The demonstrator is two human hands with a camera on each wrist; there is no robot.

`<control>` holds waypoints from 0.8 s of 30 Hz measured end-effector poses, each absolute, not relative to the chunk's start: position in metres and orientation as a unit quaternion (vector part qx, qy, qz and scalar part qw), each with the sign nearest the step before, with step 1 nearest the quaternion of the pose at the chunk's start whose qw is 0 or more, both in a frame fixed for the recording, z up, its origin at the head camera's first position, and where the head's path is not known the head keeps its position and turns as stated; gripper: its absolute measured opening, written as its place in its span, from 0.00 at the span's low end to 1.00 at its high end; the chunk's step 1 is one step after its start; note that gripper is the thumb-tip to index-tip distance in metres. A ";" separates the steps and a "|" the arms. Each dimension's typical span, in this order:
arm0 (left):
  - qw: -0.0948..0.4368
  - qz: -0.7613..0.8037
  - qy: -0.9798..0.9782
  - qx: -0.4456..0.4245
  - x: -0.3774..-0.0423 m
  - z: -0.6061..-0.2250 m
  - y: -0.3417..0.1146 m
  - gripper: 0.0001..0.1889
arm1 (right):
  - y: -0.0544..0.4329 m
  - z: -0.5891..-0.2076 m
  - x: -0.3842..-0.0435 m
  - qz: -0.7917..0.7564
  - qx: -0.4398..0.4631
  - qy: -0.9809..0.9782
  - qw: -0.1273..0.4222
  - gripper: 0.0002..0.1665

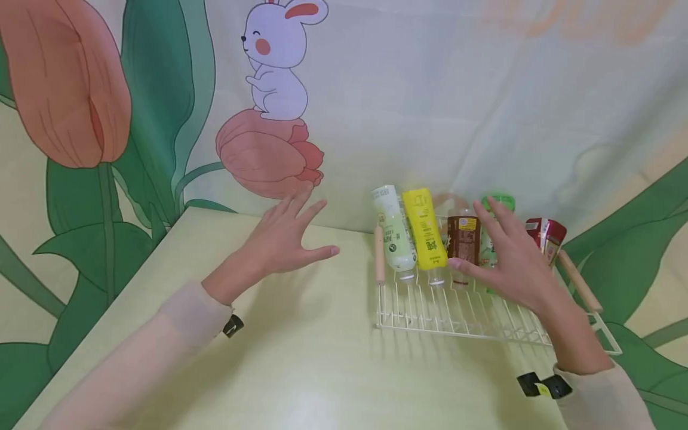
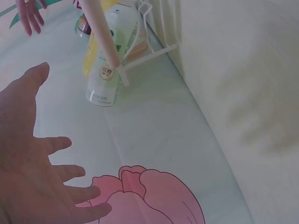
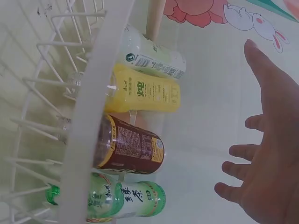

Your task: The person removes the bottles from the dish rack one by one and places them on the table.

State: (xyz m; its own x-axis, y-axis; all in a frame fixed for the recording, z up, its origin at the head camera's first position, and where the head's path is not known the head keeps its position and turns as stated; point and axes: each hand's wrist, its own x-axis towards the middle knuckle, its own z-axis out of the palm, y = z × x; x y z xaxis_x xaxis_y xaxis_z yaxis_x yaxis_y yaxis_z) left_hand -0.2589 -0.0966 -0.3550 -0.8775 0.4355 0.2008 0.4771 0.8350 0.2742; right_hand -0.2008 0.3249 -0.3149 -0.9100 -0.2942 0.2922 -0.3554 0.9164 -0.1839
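A white wire rack with wooden side handles holds several bottles, leaning with their caps low and bases up. From the left come a pale green-and-white bottle, a yellow bottle, a brown-labelled bottle and a green tea bottle. A dark red container leans near the right handle. My right hand hovers over the rack with fingers spread, partly hiding the green tea bottle, and holds nothing. Left of the rack, my left hand is raised above the table, fingers apart and empty.
The pale table extends in front and to the left of the rack. Behind it hangs a cloth backdrop printed with tulips and a rabbit. The rack's left wooden handle stands beside the pale bottle.
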 end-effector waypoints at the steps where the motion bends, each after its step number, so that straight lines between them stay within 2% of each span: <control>1: 0.069 -0.164 -0.954 -0.242 -0.258 -0.355 -0.095 0.53 | 0.325 -0.317 -0.201 0.126 0.166 -0.969 0.133 0.69; 5: 0.080 -0.194 -0.943 -0.257 -0.260 -0.356 -0.089 0.53 | 0.321 -0.325 -0.200 0.170 0.156 -0.962 0.147 0.68; 11: 0.066 -0.294 -0.916 -0.266 -0.262 -0.371 -0.071 0.52 | 0.308 -0.336 -0.203 0.273 0.152 -0.941 0.132 0.65; 16: 0.058 -0.363 -0.897 -0.245 -0.268 -0.387 -0.050 0.52 | 0.295 -0.348 -0.206 0.307 0.144 -0.933 0.122 0.60; 24: 0.027 -0.463 -0.866 -0.189 -0.282 -0.394 -0.014 0.52 | 0.280 -0.359 -0.210 0.353 0.146 -0.919 0.094 0.60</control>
State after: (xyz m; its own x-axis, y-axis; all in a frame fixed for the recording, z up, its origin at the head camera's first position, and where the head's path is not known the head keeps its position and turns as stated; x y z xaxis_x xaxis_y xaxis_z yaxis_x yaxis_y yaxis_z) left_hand -0.2823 -0.0136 -0.3940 -0.9270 0.3023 0.2222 0.3527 0.5001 0.7909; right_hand -0.2097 0.2798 -0.3591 -0.9400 -0.2012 0.2756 -0.3339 0.7081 -0.6222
